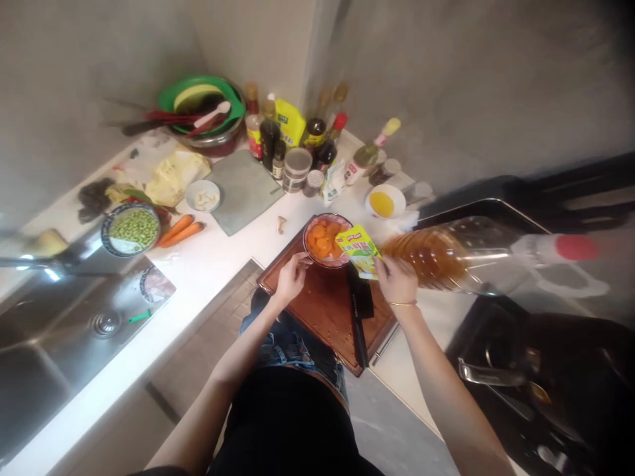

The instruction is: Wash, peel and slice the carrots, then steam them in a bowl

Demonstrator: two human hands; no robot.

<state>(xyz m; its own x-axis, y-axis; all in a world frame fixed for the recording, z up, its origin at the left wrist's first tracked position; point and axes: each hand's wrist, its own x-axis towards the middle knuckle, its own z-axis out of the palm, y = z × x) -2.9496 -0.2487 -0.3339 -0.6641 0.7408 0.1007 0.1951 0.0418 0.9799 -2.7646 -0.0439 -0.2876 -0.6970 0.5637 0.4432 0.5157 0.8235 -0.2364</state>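
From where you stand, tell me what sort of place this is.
Most likely a home kitchen: a steel sink set in a white counter, sauce bottles against the wall, and a wooden cutting board with a knife.

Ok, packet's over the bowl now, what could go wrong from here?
The right hand tilts the yellow packet beside the rim of the bowl of orange slices, so contents could land on the cutting board. The knife lies just under that wrist and could get knocked. The large oil bottle lies close behind the hand; an elbow swing might bump it.
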